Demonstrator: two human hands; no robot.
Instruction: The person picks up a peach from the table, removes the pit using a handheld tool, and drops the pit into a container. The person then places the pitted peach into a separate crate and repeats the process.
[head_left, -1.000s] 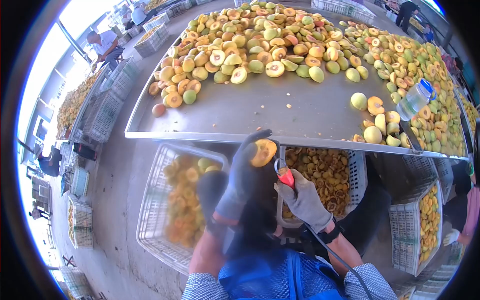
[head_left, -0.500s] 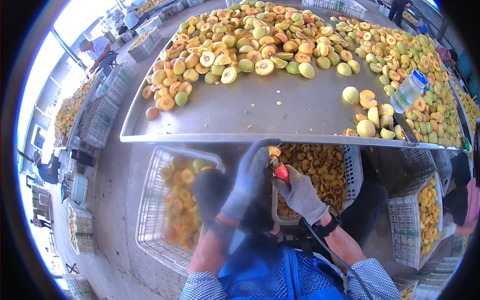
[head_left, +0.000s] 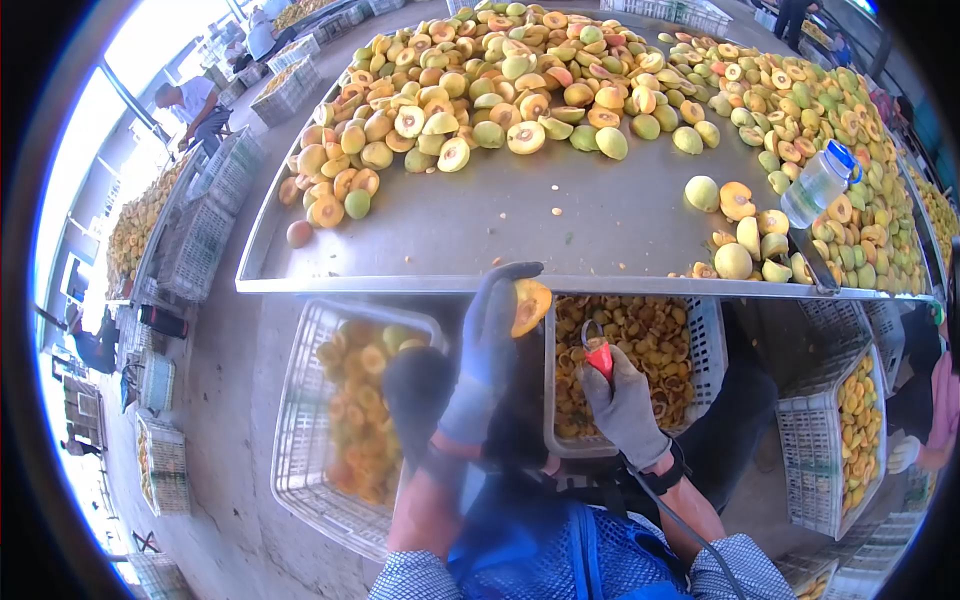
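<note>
A halved peach (head_left: 529, 305) sits just above the middle of the frame, below the edge of the metal table, pinched in the fingertips of the gloved left hand (head_left: 485, 350). Its cut face is orange-yellow and turned up toward the camera, tilted a little to the right. To its right, apart from the fruit, a red-handled pitting tool (head_left: 598, 355) with a small metal loop at its tip stands upright, gripped in the gloved right hand (head_left: 625, 405)

No readable text anywhere — labels (if any) too blurred.
</note>
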